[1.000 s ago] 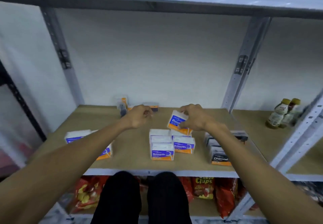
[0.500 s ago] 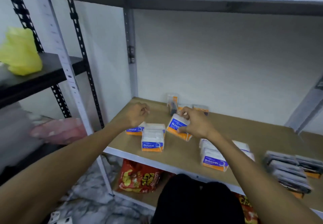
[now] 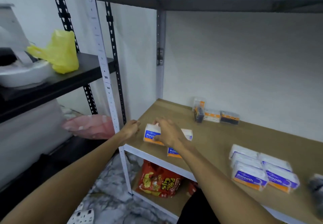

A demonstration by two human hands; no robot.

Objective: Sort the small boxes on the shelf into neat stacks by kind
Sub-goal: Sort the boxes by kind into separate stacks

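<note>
My right hand (image 3: 167, 131) grips a white, blue and orange "Round" box (image 3: 151, 134) over the left end of the wooden shelf (image 3: 218, 136). More "Round" boxes (image 3: 173, 152) lie under my right wrist, mostly hidden. My left hand (image 3: 131, 129) hovers at the shelf's left edge, fingers curled, holding nothing. A group of "Smooth" boxes (image 3: 262, 171) sits in rows at the right. Small clear and dark packets (image 3: 215, 114) stand at the back by the wall.
A white upright post (image 3: 111, 101) stands just left of my hands. Red snack bags (image 3: 159, 180) fill the lower shelf. A black side shelf (image 3: 70, 76) holds a yellow bag (image 3: 59, 52). A dark box (image 3: 317, 185) shows at the far right edge.
My right hand has carried the "Round" box leftward and lower, over the "Round" pile. My view has swung left; the "Smooth" boxes now lie far right.
</note>
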